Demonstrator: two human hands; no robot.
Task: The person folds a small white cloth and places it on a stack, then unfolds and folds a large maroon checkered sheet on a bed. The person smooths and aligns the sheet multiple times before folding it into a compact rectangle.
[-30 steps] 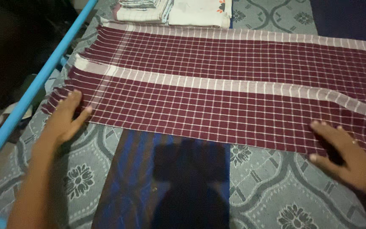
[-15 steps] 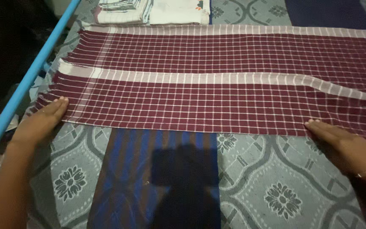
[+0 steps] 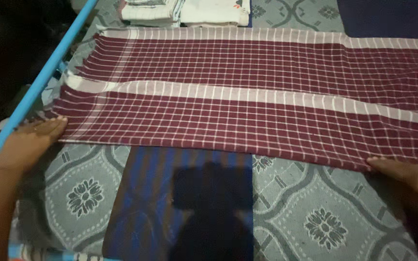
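Grey patterned bedspread with blue panels (image 3: 315,212) underneath everything. Maroon white-checked cotton cloth (image 3: 247,92) spread flat across it, near edge at both hands' fingers. Blue metal rail (image 3: 39,82) just beyond left fingers. 2 folded white cloth stacks (image 3: 185,12) far past fingers. Left hand (image 3: 27,142) and right hand (image 3: 407,171): fingers flat, released, touching cloth edge.

Two bare forearms, no sleeves, left hand (image 3: 30,140), right hand (image 3: 405,171), fingers unadorned
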